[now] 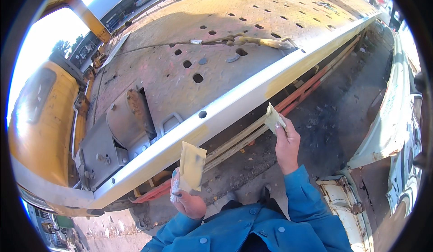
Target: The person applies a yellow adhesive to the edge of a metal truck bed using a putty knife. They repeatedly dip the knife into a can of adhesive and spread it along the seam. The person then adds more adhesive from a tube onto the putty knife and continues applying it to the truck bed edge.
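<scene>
My left hand is closed on a flat rectangular putty spreader, its face coated with pale yellow putty. In my right hand, thumb and fingers pinch a smaller flat scraper smeared with the same putty. Both tools are held up in front of me, apart from each other. Beyond them runs a long white side rail of a truck bed, slanting from lower left to upper right. Dull yellow patches show on its side face. Neither tool visibly touches the rail.
A rusty yellow tread-plate truck bed with oval holes lies behind the rail, crossed by a cable with a hook. A yellow cab stands left. Red bars run below the rail. Battered white panels stand at right.
</scene>
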`<state>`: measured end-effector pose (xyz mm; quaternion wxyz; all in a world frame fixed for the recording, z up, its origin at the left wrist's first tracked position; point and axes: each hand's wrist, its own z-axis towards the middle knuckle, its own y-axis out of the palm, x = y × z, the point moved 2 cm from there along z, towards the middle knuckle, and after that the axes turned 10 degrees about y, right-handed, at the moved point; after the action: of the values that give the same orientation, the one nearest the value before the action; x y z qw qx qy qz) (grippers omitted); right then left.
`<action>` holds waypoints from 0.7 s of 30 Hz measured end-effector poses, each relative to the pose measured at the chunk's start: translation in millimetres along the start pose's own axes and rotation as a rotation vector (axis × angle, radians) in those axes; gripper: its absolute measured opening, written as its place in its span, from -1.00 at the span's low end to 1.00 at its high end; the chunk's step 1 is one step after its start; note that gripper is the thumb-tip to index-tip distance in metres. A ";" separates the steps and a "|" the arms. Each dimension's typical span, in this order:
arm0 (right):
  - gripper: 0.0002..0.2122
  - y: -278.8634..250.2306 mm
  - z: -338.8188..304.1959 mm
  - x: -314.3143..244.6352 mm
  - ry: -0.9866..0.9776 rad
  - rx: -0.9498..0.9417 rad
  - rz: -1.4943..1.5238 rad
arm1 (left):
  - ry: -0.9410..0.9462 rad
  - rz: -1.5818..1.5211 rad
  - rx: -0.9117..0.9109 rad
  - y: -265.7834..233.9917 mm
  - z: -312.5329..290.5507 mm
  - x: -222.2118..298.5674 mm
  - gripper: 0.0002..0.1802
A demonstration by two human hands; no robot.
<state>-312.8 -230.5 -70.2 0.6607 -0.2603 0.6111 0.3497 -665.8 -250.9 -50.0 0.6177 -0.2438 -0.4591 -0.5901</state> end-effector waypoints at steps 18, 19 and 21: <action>-0.51 135.1 -20.7 -12.9 -0.337 0.334 -0.364 | 0.073 0.053 -0.229 -68.4 24.3 5.5 0.01; -0.50 144.4 -30.2 -12.4 -0.332 0.325 -0.360 | 0.076 0.052 -0.242 -71.0 28.2 5.8 0.01; -0.50 160.7 -49.0 -12.2 -0.326 0.312 -0.352 | 0.086 0.048 -0.255 -78.2 33.3 3.8 0.01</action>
<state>-469.0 -170.5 -50.5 0.8328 -0.1979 0.4887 0.1688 -750.1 -239.2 -50.2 0.6148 -0.3057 -0.3475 -0.6386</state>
